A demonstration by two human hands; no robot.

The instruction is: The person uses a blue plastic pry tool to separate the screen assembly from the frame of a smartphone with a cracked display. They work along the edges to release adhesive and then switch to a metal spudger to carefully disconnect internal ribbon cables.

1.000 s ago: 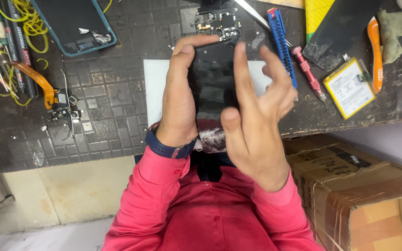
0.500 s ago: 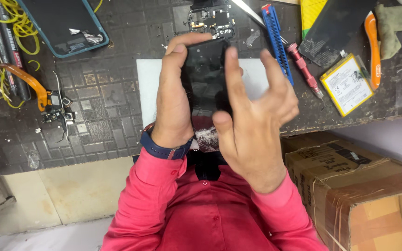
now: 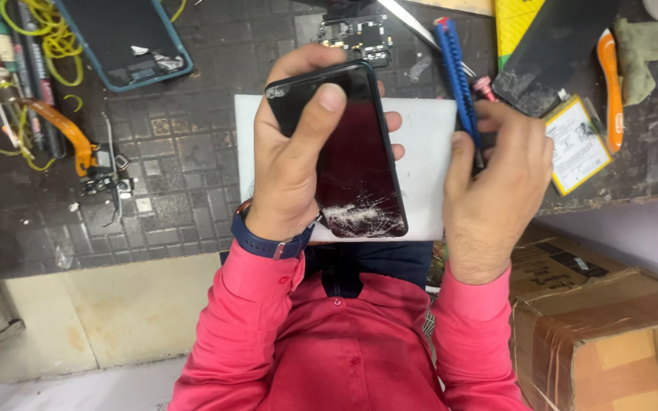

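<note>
The left hand clamps a black slab-shaped smartphone with a cracked glass screen, thumb pressed down the screen's left half and fingertips curled round its right edge at 3 o'clock; the phone is held just above a white rectangular work mat on the dark tiled bench. The crack web sits at the phone's 6 o'clock end (nearest the red shirt). At 3 o'clock from the phone, the right hand is curled, its fingers closing on the lower end of a blue-handled slim tool, with a red-tipped screwdriver touching beside it; I cannot tell which of the 2 it grips. A yellow-edged flat battery lies at 3 o'clock of that hand. Risks, as I judge them: thumb pressure near the fractured glass could spread the cracks or nick skin, and a 1-handed hold could let the phone slip onto the bench.
</note>
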